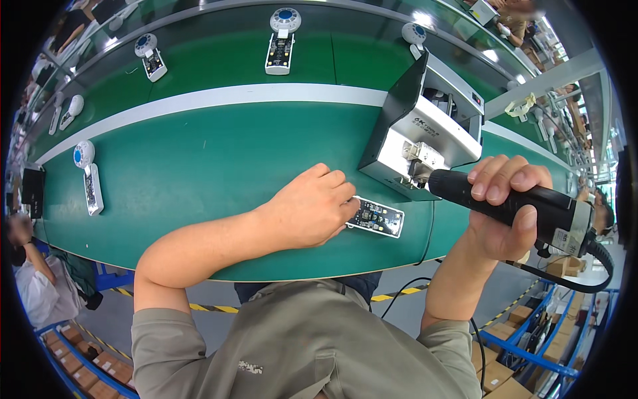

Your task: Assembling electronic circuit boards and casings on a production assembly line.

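My right hand (508, 206) is wrapped round a black corded electric screwdriver (551, 211), held level over the right side of the bench. Its tip end reaches to the metal outlet on the front of a screw feeder (399, 143), a silver and black box. My left hand (309, 207) is closed on the left end of a white handheld device (377, 217) lying on the green worktop. A black circuit board shows in the device's open casing. Its other end is hidden beneath my fingers.
A similar device (93, 189) lies at the left of the worktop (199, 153). Beyond a pale rail (232, 95), more devices (279, 53) lie on a green strip. The screwdriver's cable (601, 272) loops at the right. Blue racks with cartons (495, 372) stand below.
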### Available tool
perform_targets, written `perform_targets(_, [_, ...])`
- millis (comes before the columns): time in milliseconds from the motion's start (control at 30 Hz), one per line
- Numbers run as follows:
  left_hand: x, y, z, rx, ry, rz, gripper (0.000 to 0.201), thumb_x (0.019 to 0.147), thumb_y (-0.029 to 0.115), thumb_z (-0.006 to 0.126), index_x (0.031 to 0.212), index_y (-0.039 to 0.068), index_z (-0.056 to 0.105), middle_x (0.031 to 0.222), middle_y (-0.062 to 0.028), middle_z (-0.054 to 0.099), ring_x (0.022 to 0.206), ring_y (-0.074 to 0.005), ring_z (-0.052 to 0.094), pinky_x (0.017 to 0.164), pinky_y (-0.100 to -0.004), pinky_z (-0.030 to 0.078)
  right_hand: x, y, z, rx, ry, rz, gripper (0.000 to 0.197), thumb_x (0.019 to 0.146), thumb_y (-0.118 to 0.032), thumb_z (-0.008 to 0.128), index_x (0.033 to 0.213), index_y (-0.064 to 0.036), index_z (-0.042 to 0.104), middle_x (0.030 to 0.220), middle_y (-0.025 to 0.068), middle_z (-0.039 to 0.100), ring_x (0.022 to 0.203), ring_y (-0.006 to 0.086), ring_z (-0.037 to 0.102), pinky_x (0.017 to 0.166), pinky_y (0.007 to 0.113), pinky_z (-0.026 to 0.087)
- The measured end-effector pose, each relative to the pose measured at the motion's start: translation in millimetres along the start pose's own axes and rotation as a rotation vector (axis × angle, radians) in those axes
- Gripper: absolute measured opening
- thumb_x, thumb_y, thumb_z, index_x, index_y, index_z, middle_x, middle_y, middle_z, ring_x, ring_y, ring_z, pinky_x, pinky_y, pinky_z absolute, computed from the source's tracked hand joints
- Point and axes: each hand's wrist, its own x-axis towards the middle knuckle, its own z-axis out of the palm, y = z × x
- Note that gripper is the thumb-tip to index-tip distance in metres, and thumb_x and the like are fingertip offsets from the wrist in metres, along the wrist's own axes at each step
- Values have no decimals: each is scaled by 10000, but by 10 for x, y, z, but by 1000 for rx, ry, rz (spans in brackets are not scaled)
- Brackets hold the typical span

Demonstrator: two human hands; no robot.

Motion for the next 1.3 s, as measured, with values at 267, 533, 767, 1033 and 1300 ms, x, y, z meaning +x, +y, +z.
perform_targets(267, [56,-4,-9,-1,27,-2,319,722,226,685,995,79,613,1009,-59,555,877,-210,491,815,-325,387,0,-4,67,137,9,169,316,805,-260,599,1001,-23,524,684,69,566,580,180,565,600,290,481])
perform_targets(533, [93,-53,65,16,17,1,305,721,222,684,982,77,620,996,-60,551,871,-210,488,815,-325,387,-274,201,198,239,27,180,376,813,-268,606,1067,-6,517,708,75,587,602,181,589,610,286,495])
perform_targets(767, [101,-72,100,22,24,15,309,720,222,683,986,79,616,994,-59,554,872,-210,489,815,-325,387,-135,32,-51,84,86,50,351,837,-291,577,1054,-21,518,694,67,573,583,186,566,616,302,485])
perform_targets(1033, [87,-67,40,-4,12,11,320,719,225,682,994,80,607,1000,-59,557,875,-210,492,812,-325,388,20,104,-98,-2,-14,2,319,845,-281,556,1027,-20,524,690,66,567,588,188,559,620,302,480])
perform_targets(1300, [25,-76,59,-5,25,-4,310,725,225,679,989,78,610,992,-60,555,872,-211,491,811,-328,389,17,120,33,120,-7,156,315,832,-260,571,1026,-15,528,688,69,570,591,180,563,610,290,482])
